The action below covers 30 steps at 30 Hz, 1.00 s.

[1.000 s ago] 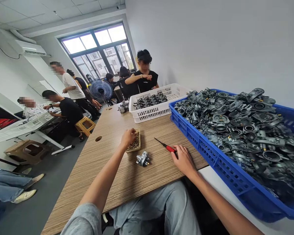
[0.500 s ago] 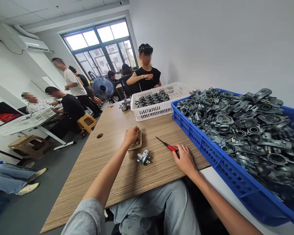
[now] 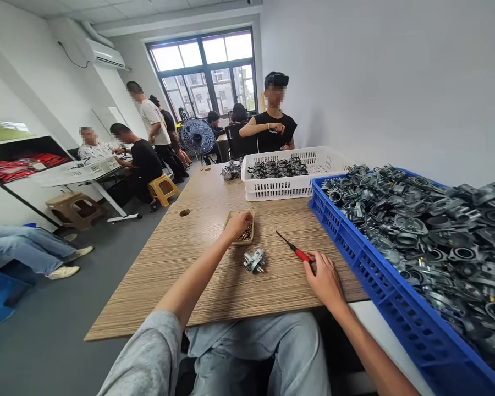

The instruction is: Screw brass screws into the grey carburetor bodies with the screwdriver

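Note:
My left hand (image 3: pixel 237 224) reaches into a small tan box (image 3: pixel 230 240) of little brass-coloured parts (image 3: pixel 246 233). Its fingers are bent and pressed together; what is between them is hidden. A grey metal carburetor (image 3: pixel 254 260) with brass tips lies on the table just nearer to me than the box. My right hand (image 3: pixel 324 279) rests on the tabletop, its fingers closed over the handle of a screwdriver (image 3: pixel 301 254). The screwdriver is red and black, and its thin dark shaft points away and to the left, apart from the carburetor.
A blue crate (image 3: pixel 357 258) heaped with carburetors fills the right side. Behind the table's middle stands a white basket (image 3: pixel 278 190) with more, and several carburetors (image 3: pixel 231 170) lie left of it. A person (image 3: pixel 274 129) sits across the table. A fan (image 3: pixel 197 136) stands further back.
The camera view has turned left, shifting everything rightward in the picture. My left hand is still in the box, and my right hand stays at the screwdriver handle. The carburetor has not moved on the table.

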Each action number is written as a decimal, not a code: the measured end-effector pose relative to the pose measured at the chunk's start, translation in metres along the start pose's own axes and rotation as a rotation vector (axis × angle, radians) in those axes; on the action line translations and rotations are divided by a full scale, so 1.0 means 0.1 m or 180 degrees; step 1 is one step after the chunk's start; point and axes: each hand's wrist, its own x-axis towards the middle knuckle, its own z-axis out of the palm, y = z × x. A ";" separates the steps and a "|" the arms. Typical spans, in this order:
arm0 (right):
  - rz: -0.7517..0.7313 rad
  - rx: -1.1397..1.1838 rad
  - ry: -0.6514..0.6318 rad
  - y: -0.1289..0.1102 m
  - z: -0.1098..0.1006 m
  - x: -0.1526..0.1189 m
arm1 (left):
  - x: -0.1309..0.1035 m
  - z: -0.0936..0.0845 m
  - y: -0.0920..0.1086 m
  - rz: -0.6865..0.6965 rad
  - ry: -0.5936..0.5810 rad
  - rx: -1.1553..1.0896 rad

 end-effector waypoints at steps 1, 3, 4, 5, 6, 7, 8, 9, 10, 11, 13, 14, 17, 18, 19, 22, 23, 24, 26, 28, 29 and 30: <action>-0.0010 0.0001 0.0009 0.01 0.00 0.00 | 0.00 0.01 0.00 0.0004 -0.0005 0.0007; -0.0009 0.0019 0.0020 0.02 0.01 0.00 | 0.00 0.02 -0.01 0.0010 -0.0024 0.0038; -0.0006 0.0032 0.0022 0.02 0.01 0.00 | -0.01 0.02 -0.01 0.0014 -0.0038 0.0061; -0.0002 0.0047 0.0019 0.02 0.01 0.00 | -0.01 0.02 -0.02 0.0020 -0.0054 0.0088; -0.0003 0.0059 0.0011 0.03 0.01 0.00 | -0.01 0.03 -0.02 0.0027 -0.0072 0.0117; -0.0005 0.0065 0.0002 0.03 0.01 -0.01 | -0.01 0.03 -0.02 0.0037 -0.0089 0.0147; -0.0008 0.0068 -0.0003 0.03 0.01 -0.01 | -0.01 0.03 -0.03 0.0050 -0.0104 0.0176; -0.0008 0.0070 -0.0006 0.03 0.00 -0.01 | 0.00 0.03 -0.03 0.0064 -0.0117 0.0204; -0.0005 0.0070 -0.0006 0.03 0.00 -0.01 | 0.00 0.03 -0.03 0.0080 -0.0129 0.0233; 0.0000 0.0067 -0.0002 0.03 0.00 -0.01 | 0.01 0.03 -0.04 0.0098 -0.0141 0.0263; 0.0002 0.0064 0.0001 0.03 0.00 0.00 | 0.02 0.02 -0.04 0.0138 -0.0167 0.0325; -0.0004 0.0065 0.0000 0.02 0.00 0.00 | 0.02 0.01 -0.03 0.0160 -0.0181 0.0355; -0.0022 0.0073 -0.0009 0.03 0.01 0.00 | 0.02 -0.02 -0.02 0.0228 -0.0221 0.0430; -0.0022 0.0074 -0.0012 0.03 0.01 0.00 | 0.01 -0.03 -0.01 0.0247 -0.0231 0.0446; -0.0020 0.0075 -0.0012 0.03 0.01 0.00 | 0.01 -0.05 0.00 0.0262 -0.0238 0.0459; -0.0020 0.0078 -0.0001 0.03 0.01 0.00 | -0.01 -0.07 0.03 0.0289 -0.0245 0.0474; -0.0020 0.0078 0.0007 0.03 0.01 0.00 | -0.01 -0.08 0.03 0.0294 -0.0246 0.0470; -0.0019 0.0077 0.0015 0.03 0.01 0.00 | -0.02 -0.08 0.04 0.0299 -0.0249 0.0463; -0.0007 0.0071 0.0033 0.03 0.02 0.00 | -0.02 -0.09 0.05 0.0304 -0.0258 0.0443; 0.0008 0.0065 0.0048 0.03 0.02 0.00 | -0.02 -0.09 0.05 0.0298 -0.0261 0.0414; 0.0015 0.0063 0.0054 0.03 0.03 0.00 | -0.02 -0.08 0.05 0.0290 -0.0256 0.0395; 0.0020 0.0061 0.0056 0.03 0.03 0.00 | -0.02 -0.08 0.05 0.0277 -0.0247 0.0371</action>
